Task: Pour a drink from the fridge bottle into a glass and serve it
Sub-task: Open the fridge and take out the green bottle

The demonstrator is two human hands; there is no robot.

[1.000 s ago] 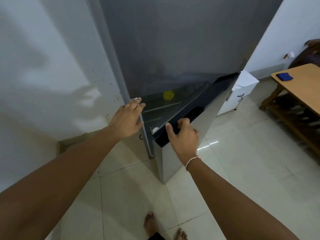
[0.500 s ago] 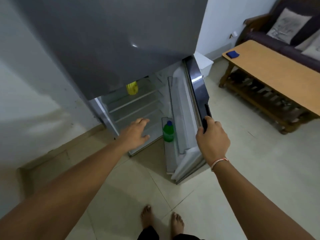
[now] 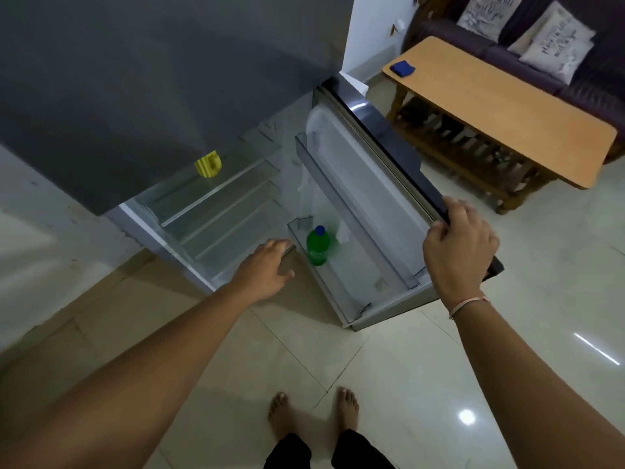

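The grey fridge (image 3: 162, 82) stands in front of me with its lower door (image 3: 378, 204) swung wide to the right. A green bottle with a blue cap (image 3: 317, 246) stands upright in the door's bottom rack. My left hand (image 3: 265, 270) hovers open just left of the bottle, fingers spread, not touching it. My right hand (image 3: 458, 247) grips the door's outer edge. No glass is in view.
A yellow container (image 3: 208, 164) sits on the top glass shelf inside; the lower shelves look bare. A wooden table (image 3: 500, 106) with a blue cloth (image 3: 402, 68) stands at the right before a dark sofa (image 3: 548, 42) with cushions. My bare feet are on the tiled floor.
The lower fridge door has swung from nearly shut to wide open, pulled by my right hand. My left hand left the fridge's edge and moved down toward the green bottle.
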